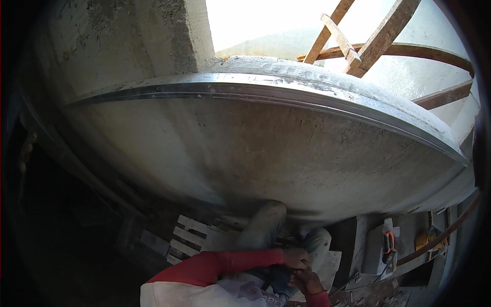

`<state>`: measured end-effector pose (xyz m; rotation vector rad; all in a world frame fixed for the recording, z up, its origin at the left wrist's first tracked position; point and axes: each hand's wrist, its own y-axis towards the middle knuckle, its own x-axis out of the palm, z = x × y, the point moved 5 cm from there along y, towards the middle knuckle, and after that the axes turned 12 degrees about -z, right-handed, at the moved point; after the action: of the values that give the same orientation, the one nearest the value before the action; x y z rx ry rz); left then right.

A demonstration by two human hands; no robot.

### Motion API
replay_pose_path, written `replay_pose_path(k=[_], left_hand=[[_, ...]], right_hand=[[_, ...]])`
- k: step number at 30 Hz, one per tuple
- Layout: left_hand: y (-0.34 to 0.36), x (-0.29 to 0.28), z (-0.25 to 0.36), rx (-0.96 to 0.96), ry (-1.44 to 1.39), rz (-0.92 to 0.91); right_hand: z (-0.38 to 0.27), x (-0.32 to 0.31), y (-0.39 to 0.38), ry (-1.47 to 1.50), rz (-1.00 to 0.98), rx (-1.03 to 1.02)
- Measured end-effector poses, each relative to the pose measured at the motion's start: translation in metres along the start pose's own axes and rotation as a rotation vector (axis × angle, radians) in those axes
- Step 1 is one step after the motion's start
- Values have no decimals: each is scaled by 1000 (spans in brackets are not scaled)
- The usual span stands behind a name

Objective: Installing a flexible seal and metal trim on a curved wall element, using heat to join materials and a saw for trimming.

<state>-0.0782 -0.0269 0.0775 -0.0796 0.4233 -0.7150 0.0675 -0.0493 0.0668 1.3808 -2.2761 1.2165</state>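
Observation:
My left hand [295, 258] reaches across my lap from a red sleeve, its fingers curled. Just below it, my right hand [308, 281] comes up from a red cuff, also with bent fingers. The two hands almost meet above my jeans. Something small may sit between the fingertips, but it is too small and dim to make out. Both my knees [271, 211] are bent toward the wall.
A concrete wall [286, 148] curves ahead, with a long metal straightedge [245, 89] along its upper edge. Wooden beams [383, 36] cross the bright opening. A slatted pallet [188, 237] lies left. To the right are a pale block with an orange-handled tool [389, 241] and a yellow tool [428, 239].

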Motion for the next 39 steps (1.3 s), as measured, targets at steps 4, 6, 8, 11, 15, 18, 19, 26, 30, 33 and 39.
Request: replay_pose_path(k=[4, 6, 8, 11, 15, 18, 19, 26, 30, 33, 39], left_hand=[[2, -1, -14, 92, -108, 47], [11, 0, -25, 32, -127, 24], [32, 12, -46, -18, -161, -6], [3, 10, -74, -310, -75, 1269], [2, 31, -96, -485, -1690, 686], [16, 19, -103, -200, -1839, 521], [25, 18, -103, 51, -1929, 435], [37, -8, -135, 250, -2720, -142], [48, -27, -136, 56, -2550, -29], [78, -38, -132, -75, -2598, 27], [138, -81, -115, 192, -2507, 81]], right_hand=[[-7, 7, 6, 329, 7, 14], [8, -14, 12, 548, -71, -42], [4, -30, 13, 483, 36, -100], [-19, -37, 2, 442, 105, -265], [-45, 8, 6, 327, 56, -293], [-28, 16, 22, 382, 114, -292], [-22, 19, 24, 461, 88, -304], [-10, 43, 48, 299, 229, -133], [-15, 59, 35, 482, 304, -172], [-27, 58, 25, 527, 370, -235], [-68, 17, 5, -263, 595, -633]])
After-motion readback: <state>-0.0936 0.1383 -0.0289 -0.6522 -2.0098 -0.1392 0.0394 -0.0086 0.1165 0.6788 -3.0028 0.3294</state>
